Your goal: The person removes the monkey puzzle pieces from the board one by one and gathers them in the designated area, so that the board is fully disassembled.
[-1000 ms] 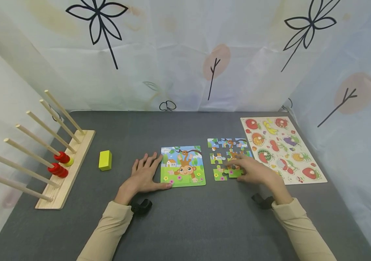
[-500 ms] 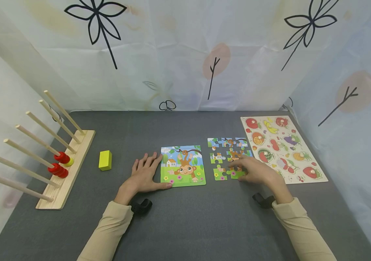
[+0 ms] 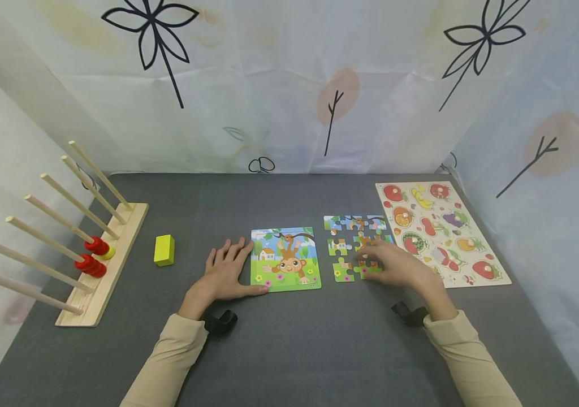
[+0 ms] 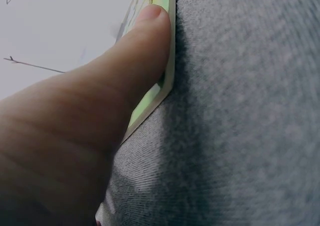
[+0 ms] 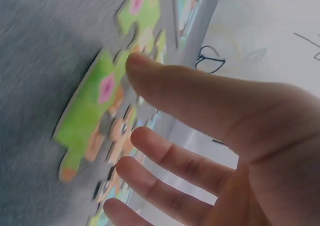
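Observation:
My left hand (image 3: 225, 277) lies flat with fingers spread at the left side of a square monkey picture board (image 3: 285, 260). Its thumb (image 4: 145, 46) rests on the board's near left corner. To the right of that board, loose jigsaw pieces (image 3: 342, 271) with parts of a similar monkey picture lie in rows. Over them hovers my right hand (image 3: 398, 265), its fingers bent loosely and its thumb apart from them. In the right wrist view the thumb tip overlaps a green piece with a pink flower (image 5: 90, 101), and nothing is between thumb and fingers. The hand hides some pieces.
A wooden peg stand (image 3: 116, 243) with red and yellow rings stands on the left. Beside it is a yellow block (image 3: 164, 250). A fruit picture board (image 3: 465, 226) lies at the back right, close to the jigsaw pieces. Printed cloth (image 3: 269, 113) hangs behind the grey table (image 3: 289, 350).
My right hand shifts only slightly over the near row of jigsaw pieces, its fingertips moving a little to the right. The left hand and the picture board have stayed put.

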